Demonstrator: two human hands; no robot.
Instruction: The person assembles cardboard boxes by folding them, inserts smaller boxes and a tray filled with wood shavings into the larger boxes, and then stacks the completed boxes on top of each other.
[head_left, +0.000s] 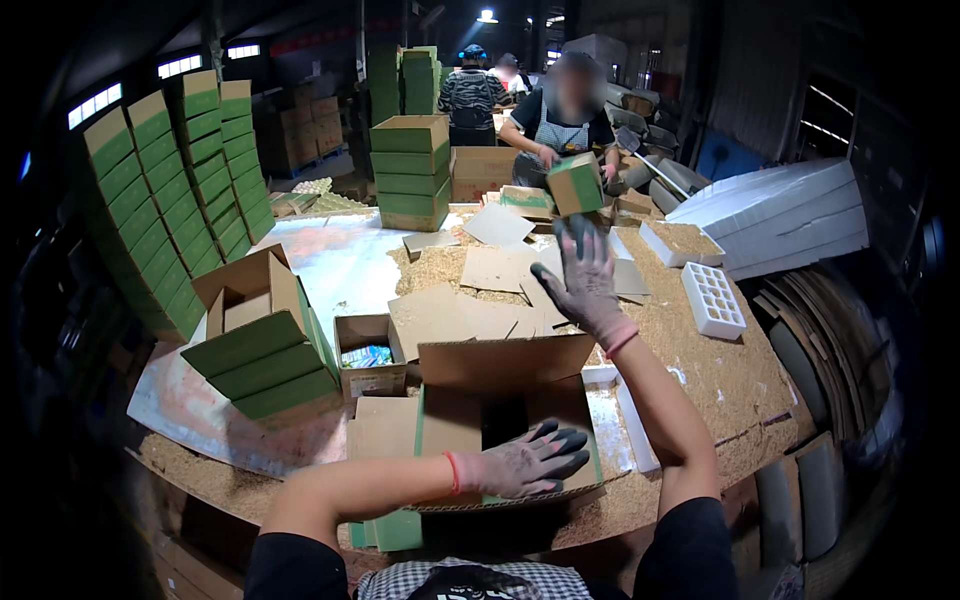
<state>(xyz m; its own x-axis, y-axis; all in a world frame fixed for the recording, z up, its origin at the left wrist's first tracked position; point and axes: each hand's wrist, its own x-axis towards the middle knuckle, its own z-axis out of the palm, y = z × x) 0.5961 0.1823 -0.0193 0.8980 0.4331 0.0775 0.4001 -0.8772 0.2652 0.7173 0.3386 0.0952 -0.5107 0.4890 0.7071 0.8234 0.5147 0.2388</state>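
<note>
Directly in front of me sits an open cardboard box (505, 362) with green on its outside and its flaps up. My left hand (525, 462), in a grey glove with dark fingertips, stretches across the near side of this box, fingers apart and holding nothing. Farther out, my right hand (590, 285), gloved the same way, reaches over the table with its fingers spread. Just beyond those fingertips is a green and brown carton (577, 183) in a co-worker's hands; whether I touch it cannot be made out.
Stacked green cartons (165, 190) stand at left, with another stack (412, 175) at the back. Nearer are open green boxes (285, 345) and a small box (372, 375) of colourful packets. Cardboard sheets (500, 270) and a white foam tray (713, 300) lie on the sawdust-strewn table (700, 385).
</note>
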